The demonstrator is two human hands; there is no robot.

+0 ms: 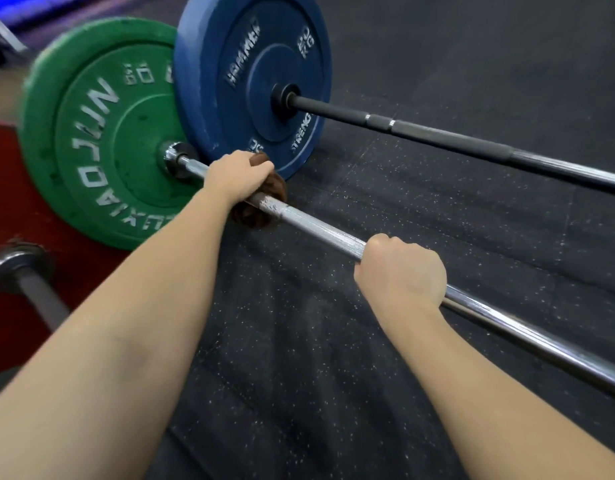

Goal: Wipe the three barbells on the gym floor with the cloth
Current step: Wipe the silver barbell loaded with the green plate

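Three barbells lie on the black rubber floor. The middle one is a chrome bar with a green plate. My left hand grips a brown cloth wrapped round this bar close to the green plate. My right hand grips the same bar bare, further right. Beyond it lies a black bar with a blue plate. A dark bar with a red plate shows at the left edge, partly behind my left arm.
Speckled black rubber floor stretches below and to the right of the bars. A blurred blue object sits at the top left corner.
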